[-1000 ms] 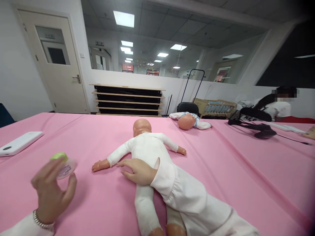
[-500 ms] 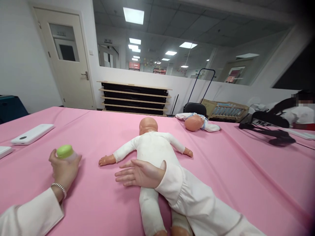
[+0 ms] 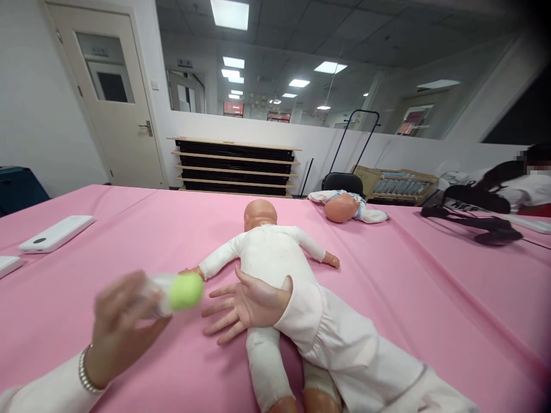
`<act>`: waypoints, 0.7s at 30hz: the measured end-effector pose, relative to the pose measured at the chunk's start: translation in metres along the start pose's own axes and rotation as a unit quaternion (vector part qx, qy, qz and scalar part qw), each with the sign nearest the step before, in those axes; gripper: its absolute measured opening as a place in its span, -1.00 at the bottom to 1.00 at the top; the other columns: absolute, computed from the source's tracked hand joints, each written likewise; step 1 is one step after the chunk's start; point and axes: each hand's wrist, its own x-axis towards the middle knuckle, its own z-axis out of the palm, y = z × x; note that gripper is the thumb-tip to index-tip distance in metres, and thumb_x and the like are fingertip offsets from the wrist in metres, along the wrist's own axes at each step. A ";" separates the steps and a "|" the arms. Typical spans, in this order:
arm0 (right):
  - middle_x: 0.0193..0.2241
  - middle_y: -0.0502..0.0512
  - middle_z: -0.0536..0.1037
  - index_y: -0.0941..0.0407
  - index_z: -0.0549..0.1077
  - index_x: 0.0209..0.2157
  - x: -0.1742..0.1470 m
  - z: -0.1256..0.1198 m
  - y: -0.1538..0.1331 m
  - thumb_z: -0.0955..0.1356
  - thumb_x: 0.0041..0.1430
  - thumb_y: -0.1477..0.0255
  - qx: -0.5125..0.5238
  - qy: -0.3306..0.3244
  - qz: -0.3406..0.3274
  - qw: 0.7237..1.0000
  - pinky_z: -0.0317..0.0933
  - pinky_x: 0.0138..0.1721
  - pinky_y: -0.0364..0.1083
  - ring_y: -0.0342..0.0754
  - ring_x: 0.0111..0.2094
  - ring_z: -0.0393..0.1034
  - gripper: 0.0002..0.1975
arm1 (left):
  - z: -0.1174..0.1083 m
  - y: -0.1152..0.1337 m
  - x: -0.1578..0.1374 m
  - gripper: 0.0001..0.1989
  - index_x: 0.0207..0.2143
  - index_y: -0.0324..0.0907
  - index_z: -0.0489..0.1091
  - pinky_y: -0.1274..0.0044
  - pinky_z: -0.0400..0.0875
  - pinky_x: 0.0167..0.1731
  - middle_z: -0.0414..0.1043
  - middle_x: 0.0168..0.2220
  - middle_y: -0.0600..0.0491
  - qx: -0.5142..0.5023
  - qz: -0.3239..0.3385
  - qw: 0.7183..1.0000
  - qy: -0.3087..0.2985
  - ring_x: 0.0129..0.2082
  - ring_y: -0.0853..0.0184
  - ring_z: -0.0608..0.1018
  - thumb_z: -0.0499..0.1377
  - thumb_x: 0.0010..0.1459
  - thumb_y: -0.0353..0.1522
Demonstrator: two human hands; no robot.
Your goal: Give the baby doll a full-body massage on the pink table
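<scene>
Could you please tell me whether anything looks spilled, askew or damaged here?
Nothing looks spilled or damaged. The bottle in the left hand is tipped sideways, green cap toward the open right hand, but no liquid shows on the pink cover, merely creased at right. Blur hides the bottle's finer detail.

No text is readable; pale lettering on a black object [image 3: 486, 198] at frame right is too blurred.

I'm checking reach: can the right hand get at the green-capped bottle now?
Probably yes: the left hand holds the bottle with its green cap toward the open right hand, and nothing visible stands between them.
</scene>
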 end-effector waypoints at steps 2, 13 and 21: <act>-0.09 0.35 0.34 0.23 0.25 -0.11 0.001 0.001 0.001 0.05 0.04 -0.15 -0.009 0.010 0.021 1.000 0.09 -0.10 0.23 0.13 -0.21 0.40 -0.26 | -0.001 0.010 0.003 -0.58 -0.09 0.08 0.32 0.39 0.17 0.08 0.31 0.00 0.16 0.006 0.234 0.967 -0.101 0.06 0.28 0.31 0.12 0.04 -0.53; -0.12 0.28 0.39 0.24 0.36 -0.15 0.004 0.003 0.002 0.04 0.26 0.17 -0.048 0.026 0.013 0.998 0.02 0.00 0.08 -0.05 -0.26 0.41 -0.51 | 0.000 0.005 -0.011 -0.50 -0.08 0.16 0.33 0.45 0.03 0.18 0.45 -0.14 0.25 0.020 0.254 0.960 -0.113 0.04 0.41 0.36 0.14 0.01 -0.58; -0.03 0.30 0.36 0.21 0.33 -0.04 0.001 -0.001 0.000 0.13 0.22 0.15 -0.048 -0.052 0.032 0.997 0.00 0.04 0.00 -0.04 -0.11 0.37 -0.52 | 0.014 0.010 -0.015 -0.41 0.07 -0.15 0.10 0.26 0.33 -0.06 0.28 -0.02 -0.13 -0.136 -0.212 0.967 -0.044 -0.01 0.10 0.39 0.19 -0.01 -0.23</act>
